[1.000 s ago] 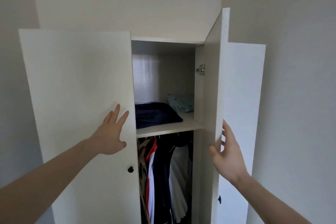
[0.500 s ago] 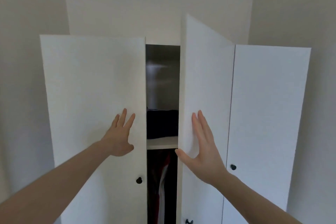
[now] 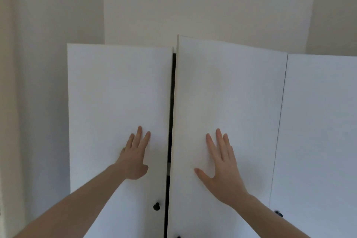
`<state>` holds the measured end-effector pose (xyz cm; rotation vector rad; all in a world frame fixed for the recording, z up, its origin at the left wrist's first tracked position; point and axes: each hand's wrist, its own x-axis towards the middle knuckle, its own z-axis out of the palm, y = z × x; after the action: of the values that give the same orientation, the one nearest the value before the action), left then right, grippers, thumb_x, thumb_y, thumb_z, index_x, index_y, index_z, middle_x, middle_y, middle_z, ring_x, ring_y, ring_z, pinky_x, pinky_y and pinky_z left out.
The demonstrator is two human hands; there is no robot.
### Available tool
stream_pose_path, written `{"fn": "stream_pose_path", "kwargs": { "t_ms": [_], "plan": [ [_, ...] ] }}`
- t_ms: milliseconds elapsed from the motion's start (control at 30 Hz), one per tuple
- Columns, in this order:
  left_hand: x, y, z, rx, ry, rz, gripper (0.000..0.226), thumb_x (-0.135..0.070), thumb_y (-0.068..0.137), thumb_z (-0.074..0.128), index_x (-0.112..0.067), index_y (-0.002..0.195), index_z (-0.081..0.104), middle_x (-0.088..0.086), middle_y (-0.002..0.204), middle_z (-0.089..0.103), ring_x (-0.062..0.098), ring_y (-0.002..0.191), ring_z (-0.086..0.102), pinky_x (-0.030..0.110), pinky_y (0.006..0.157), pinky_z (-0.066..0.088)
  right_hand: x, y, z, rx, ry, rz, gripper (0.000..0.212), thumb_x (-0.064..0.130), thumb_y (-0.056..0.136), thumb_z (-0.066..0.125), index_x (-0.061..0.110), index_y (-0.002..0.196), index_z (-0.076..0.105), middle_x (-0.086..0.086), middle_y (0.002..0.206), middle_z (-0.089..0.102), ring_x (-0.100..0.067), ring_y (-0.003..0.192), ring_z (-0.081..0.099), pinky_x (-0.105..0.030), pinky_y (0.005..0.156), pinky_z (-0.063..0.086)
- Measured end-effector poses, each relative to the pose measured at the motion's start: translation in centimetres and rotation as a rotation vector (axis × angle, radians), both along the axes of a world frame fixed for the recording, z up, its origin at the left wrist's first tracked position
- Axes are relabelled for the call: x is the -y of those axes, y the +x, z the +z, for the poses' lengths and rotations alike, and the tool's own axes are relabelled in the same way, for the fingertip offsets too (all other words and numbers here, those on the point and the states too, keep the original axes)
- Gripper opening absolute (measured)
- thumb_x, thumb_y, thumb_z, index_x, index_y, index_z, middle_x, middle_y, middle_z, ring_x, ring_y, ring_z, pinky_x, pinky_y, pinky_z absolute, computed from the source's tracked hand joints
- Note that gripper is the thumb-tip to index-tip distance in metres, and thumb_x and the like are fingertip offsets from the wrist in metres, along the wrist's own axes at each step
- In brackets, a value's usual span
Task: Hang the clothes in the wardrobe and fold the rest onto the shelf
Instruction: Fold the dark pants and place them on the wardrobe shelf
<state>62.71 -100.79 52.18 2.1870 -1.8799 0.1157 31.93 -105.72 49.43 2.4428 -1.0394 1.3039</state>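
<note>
A: What surrounds the wardrobe (image 3: 210, 11)?
B: Plain beige wall (image 3: 48, 15). Smooth white flat doors, a thin dark gap (image 3: 172, 102) between two.
A: Hands?
B: Left hand (image 3: 135, 157) and right hand (image 3: 222, 168) press flat beside that gap, fingers straight, grasping nothing. Black round knob (image 3: 156, 206) below.

The right door (image 3: 228, 102) has swung nearly shut (only a dark slit (image 3: 172, 112) remains).

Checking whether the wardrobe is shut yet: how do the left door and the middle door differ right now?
The left door has its black knob in full view; the middle door shows only a sliver of one at the bottom edge. The middle door's top edge sits higher and slants, so it looks further ajar. A dark gap separates them. Both are plain white, each pressed by a flat hand: left hand, right hand.
</note>
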Motion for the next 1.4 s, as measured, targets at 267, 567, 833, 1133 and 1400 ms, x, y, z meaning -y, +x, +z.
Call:
{"fn": "stream_pose_path", "kwargs": {
  "t_ms": [267,567,833,1133,1400],
  "plan": [
    [1.5,-0.2,-1.3,0.078,-0.023,0.088,0.127,-0.039,0.094,0.068,-0.028,0.141,-0.049,-0.003,0.143,-0.061,0.037,0.147,-0.035,0.058,0.125,0.005,3.6,0.6,-1.0,-0.174,-0.064,-0.097,0.103,0.06,0.091,0.057,0.023,0.164,-0.005,-0.007,0.171,-0.015,-0.033,0.156,-0.015,-0.056,0.125,0.011],
    [2.2,0.0,-1.8,0.157,0.02,0.137,0.14,-0.037,0.085,0.076,-0.025,0.137,-0.053,0.001,0.142,-0.062,0.038,0.141,-0.043,0.058,0.122,0.007,6.8,1.6,-1.6,-0.3,-0.095,-0.178,0.109,0.059,0.089,0.062,0.019,0.163,-0.008,-0.015,0.169,-0.019,-0.041,0.154,-0.018,-0.057,0.122,0.0],
    [3.3,-0.5,-2.6,0.166,0.027,0.187,0.128,-0.007,0.073,0.056,-0.02,0.132,-0.058,0.006,0.138,-0.065,0.041,0.133,-0.052,0.058,0.124,0.005,8.7,2.6,-1.6,-0.345,-0.075,-0.217,0.108,0.056,0.09,0.062,0.021,0.163,-0.01,-0.015,0.167,-0.023,-0.042,0.153,-0.022,-0.061,0.125,0.004],
    [4.0,-0.9,-2.7,0.213,0.061,0.226,0.124,-0.01,0.072,0.052,-0.011,0.133,-0.056,0.014,0.136,-0.065,0.046,0.13,-0.052,0.062,0.123,0.001,10.0,3.0,-2.2,-0.343,-0.092,-0.244,0.112,0.054,0.084,0.069,0.018,0.164,-0.001,-0.018,0.169,-0.015,-0.045,0.154,-0.013,-0.063,0.123,0.008],
    [4.7,-0.8,-3.2,0.212,0.065,0.268,0.122,-0.011,0.068,0.048,-0.009,0.13,-0.057,0.017,0.135,-0.065,0.048,0.129,-0.053,0.063,0.122,0.002,10.1,3.2,-2.2,-0.369,-0.091,-0.248,0.115,0.054,0.082,0.07,0.017,0.164,-0.001,-0.019,0.168,-0.015,-0.046,0.154,-0.014,-0.064,0.122,0.006]
  ]
}}
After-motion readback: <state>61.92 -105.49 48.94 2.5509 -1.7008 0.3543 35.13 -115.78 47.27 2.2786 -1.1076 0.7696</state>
